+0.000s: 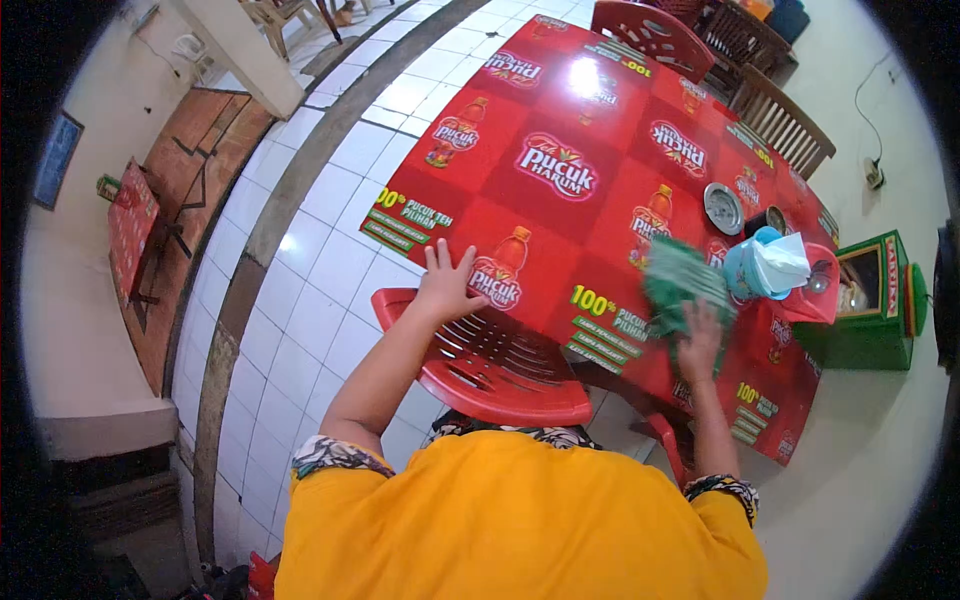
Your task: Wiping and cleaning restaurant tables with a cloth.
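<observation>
A table covered with a red printed tablecloth [600, 195] fills the middle of the view. My left hand [448, 289] is spread flat at its near left edge, above the back of a red plastic chair [517, 375], and holds nothing. Under my right hand [699, 337] is a green cloth [679, 285], bunched on the tabletop and blurred by motion. Just right of the cloth stands a light blue tissue holder [742, 268] with white tissue [782, 262] sticking out.
Near the tissue holder are a metal ashtray-like dish [724, 209], a dark cup [766, 219] and a red plastic basket [821, 289]. A green display box [862, 330] stands against the wall. Beyond the table are another red chair [652, 37] and a wooden chair [787, 120].
</observation>
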Available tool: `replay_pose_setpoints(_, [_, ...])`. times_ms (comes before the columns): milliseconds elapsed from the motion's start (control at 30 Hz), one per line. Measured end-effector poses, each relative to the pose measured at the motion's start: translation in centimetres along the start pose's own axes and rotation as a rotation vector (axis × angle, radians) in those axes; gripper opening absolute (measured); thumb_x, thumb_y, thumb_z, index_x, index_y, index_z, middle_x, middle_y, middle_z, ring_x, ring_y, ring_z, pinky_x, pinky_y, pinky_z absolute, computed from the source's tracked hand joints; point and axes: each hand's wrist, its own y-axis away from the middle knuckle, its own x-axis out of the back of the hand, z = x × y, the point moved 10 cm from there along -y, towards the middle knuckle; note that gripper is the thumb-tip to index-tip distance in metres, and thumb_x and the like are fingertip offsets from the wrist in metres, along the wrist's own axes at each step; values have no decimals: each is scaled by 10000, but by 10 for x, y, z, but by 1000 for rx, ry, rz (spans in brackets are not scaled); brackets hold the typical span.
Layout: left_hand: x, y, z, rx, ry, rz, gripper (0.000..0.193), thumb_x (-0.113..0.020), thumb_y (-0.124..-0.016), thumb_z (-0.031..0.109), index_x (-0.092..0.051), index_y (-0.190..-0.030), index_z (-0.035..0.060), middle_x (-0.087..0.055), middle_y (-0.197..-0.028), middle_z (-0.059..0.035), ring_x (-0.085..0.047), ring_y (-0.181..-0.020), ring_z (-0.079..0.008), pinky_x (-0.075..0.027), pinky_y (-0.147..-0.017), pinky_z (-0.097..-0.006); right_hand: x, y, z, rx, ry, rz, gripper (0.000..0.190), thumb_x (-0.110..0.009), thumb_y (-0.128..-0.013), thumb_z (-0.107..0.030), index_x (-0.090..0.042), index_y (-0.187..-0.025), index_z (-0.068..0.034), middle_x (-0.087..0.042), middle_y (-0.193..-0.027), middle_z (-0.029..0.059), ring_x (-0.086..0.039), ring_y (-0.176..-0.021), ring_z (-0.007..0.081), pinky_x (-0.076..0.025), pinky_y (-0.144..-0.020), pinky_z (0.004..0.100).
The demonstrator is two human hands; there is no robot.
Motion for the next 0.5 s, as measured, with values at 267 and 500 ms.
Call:
replay_pose_setpoints(267, [0, 15, 10, -137, 72, -55, 958, -727, -727, 567, -285, -1506, 226, -135, -1508, -385, -157, -1375, -597, -318, -1103, -545, -21, -7, -139, 94, -28, -132, 762, -641, -838, -404, -318, -1509, -244, -158, -1608, 113, -143, -1455, 418, -92, -1135, 622])
replay_pose_setpoints(500, [9, 10, -1, -168, 285, 48, 908, -708, -754, 545, -319, -1492, 189, -261, -1518, -287, -235, -1389, -521, -329, -1103, -523, -34, -123, -226, 324, -53, -135, 750, -629, -840, -465, -325, -1502, -286, -165, -1607, 87, -148, -1463, 379, -106, -1140, 614])
